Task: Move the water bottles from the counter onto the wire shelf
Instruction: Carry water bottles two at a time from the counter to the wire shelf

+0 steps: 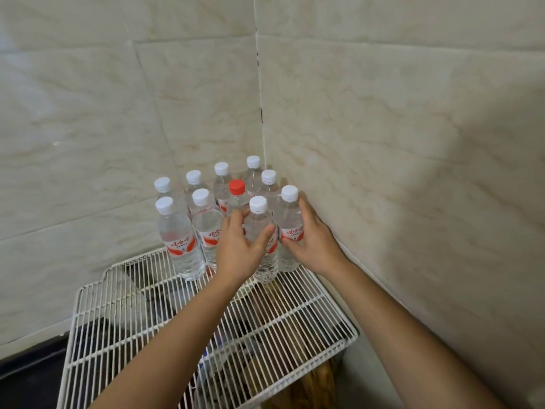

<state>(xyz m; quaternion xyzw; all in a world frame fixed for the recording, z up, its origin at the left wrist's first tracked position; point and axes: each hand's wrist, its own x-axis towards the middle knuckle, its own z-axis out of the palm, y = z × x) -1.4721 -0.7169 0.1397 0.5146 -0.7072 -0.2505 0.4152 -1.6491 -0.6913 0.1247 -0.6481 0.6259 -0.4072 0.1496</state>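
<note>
Gripping front bottle [265, 265] in curled left hand [239, 252], right bottle [290, 219] in wrapped right hand [312, 240]; seating both upright at far corner of shelf [141, 290], tight against cluster [181, 240], likely saving room.

Beige marbled tile walls [88, 113] meet in a corner before me, their seam [259, 93] flecked dark; a black surface [29, 376] lies at my lower left.
</note>
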